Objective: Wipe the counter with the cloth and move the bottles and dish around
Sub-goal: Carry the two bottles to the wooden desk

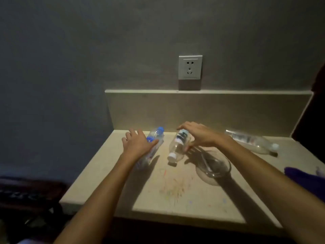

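On the pale stone counter (109,187), far left: left hand (137,144) lies over a clear blue-capped plastic bottle (155,136) on its side, fingers curled round it. Right hand (198,134) grips a tilted clear white-capped bottle (176,147) just beside it. Clear glass dish (213,166) sits under the right wrist. Third clear bottle (253,142) lies far right. Purple cloth (302,178) at right edge. Near centre bare, with coloured scribbles (174,189).

The purple cloth (306,180) is cut off at the right edge, and the left hand (139,144) hides the blue-capped bottle's (155,138) middle.
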The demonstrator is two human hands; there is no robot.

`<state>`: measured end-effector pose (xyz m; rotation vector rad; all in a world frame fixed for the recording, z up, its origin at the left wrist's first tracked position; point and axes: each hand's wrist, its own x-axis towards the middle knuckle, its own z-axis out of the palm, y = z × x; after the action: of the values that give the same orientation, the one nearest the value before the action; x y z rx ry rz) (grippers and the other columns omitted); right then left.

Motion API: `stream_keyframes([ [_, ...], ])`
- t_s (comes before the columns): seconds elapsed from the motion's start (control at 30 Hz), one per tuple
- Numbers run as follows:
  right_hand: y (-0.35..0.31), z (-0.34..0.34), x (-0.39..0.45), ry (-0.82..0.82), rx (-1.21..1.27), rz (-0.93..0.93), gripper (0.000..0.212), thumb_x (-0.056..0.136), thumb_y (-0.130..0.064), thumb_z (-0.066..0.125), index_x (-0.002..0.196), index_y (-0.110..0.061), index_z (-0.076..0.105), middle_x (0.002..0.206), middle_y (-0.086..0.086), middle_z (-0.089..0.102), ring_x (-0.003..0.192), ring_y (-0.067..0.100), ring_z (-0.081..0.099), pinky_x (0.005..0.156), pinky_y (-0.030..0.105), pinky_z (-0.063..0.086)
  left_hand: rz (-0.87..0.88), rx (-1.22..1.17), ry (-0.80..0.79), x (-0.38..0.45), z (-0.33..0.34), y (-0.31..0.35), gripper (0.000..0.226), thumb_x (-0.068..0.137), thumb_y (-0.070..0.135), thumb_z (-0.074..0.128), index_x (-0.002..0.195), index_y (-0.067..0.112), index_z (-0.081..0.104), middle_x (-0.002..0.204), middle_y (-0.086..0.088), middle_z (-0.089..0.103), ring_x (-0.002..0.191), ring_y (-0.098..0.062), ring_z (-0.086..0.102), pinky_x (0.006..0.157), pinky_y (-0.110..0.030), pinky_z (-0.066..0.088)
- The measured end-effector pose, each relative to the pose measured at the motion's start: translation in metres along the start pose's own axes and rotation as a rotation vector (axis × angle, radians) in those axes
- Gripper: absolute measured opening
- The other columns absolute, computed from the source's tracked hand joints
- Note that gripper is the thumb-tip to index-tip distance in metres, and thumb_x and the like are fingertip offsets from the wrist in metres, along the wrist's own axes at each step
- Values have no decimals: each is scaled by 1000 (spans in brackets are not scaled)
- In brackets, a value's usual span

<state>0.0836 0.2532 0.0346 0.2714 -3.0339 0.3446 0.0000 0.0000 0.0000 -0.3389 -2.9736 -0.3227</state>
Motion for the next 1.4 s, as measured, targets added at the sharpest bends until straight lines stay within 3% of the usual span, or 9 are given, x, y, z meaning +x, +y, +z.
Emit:
stream_keyframes([
  [0.17, 12, 16, 29, -208, -51, -20, 89, 66, -52, 90, 144, -49, 46, 143, -15, 48, 130, 11, 41, 105, 35, 36, 63, -55, -156, 20, 23, 10, 92, 81, 82, 56, 141, 15, 42, 142, -13, 45, 128, -31, 48, 100, -43, 46],
  [0.3, 19, 30, 49, -227, -74, -79, 100, 47, -77, 85, 136, -59, 45, 136, -24, 45, 128, 12, 39, 107, 41, 38, -14, -124, -203, 22, 35, -1, 81, 77, 78, 64, 130, 19, 47, 119, -6, 59, 102, -23, 62, 88, -39, 57],
  [0.53, 13, 44, 54, -149, 11, -48, 79, 44, -94, 72, 99, -43, 50, 92, -19, 59, 88, 15, 59, 75, 37, 54, -119, -195, -256, 20, 15, -44, 76, 69, 78, 57, 119, 20, 53, 106, -2, 65, 89, -19, 67, 85, -40, 60],
  [0.63, 4, 39, 53, -80, 127, -51, 68, 62, -93, 63, 98, -37, 49, 89, -18, 59, 79, 7, 58, 64, 31, 48, -161, -335, -165, 11, 2, -75, 64, 75, 71, 60, 111, 19, 57, 103, -3, 69, 87, -20, 68, 84, -41, 59],
  [0.77, -27, 31, 62, 31, 373, -50, 73, 64, -96, 59, 100, -33, 57, 92, -11, 69, 80, 11, 67, 75, 40, 60, -212, -744, -78, -17, -22, -109, 43, 90, 53, 71, 111, 17, 61, 100, -9, 73, 81, -21, 72, 69, -35, 60],
  [0.9, -102, 40, 68, 3, 776, -64, 62, 73, -80, 70, 102, -26, 63, 89, -1, 76, 75, 13, 75, 67, 32, 60, -252, -1127, 38, -59, -42, -147, 66, 81, 55, 79, 121, 4, 63, 95, -12, 74, 76, -29, 75, 77, -46, 59],
  [1.13, -276, 67, 59, -391, 1286, -110, 56, 90, -58, 70, 109, -5, 70, 89, 13, 68, 79, 29, 65, 73, 40, 55, -460, -1355, 501, -171, -69, -249, 50, 86, 56, 74, 110, 13, 67, 84, -11, 70, 66, -24, 70, 62, -32, 58],
  [1.3, -379, 115, 36, -684, 1436, -132, 57, 85, -59, 74, 104, -5, 71, 87, 10, 64, 68, 19, 62, 62, 27, 53, -649, -1354, 609, -290, -63, -330, 74, 70, 60, 82, 118, 6, 67, 95, -21, 75, 71, -28, 75, 63, -35, 62],
  [1.4, -432, 176, 16, -803, 1451, -51, 50, 89, -57, 71, 100, -8, 73, 76, 6, 72, 61, 17, 69, 56, 27, 56, -800, -1381, 684, -368, -39, -375, 55, 91, 43, 71, 124, 0, 63, 98, -27, 74, 69, -29, 73, 58, -34, 62],
])
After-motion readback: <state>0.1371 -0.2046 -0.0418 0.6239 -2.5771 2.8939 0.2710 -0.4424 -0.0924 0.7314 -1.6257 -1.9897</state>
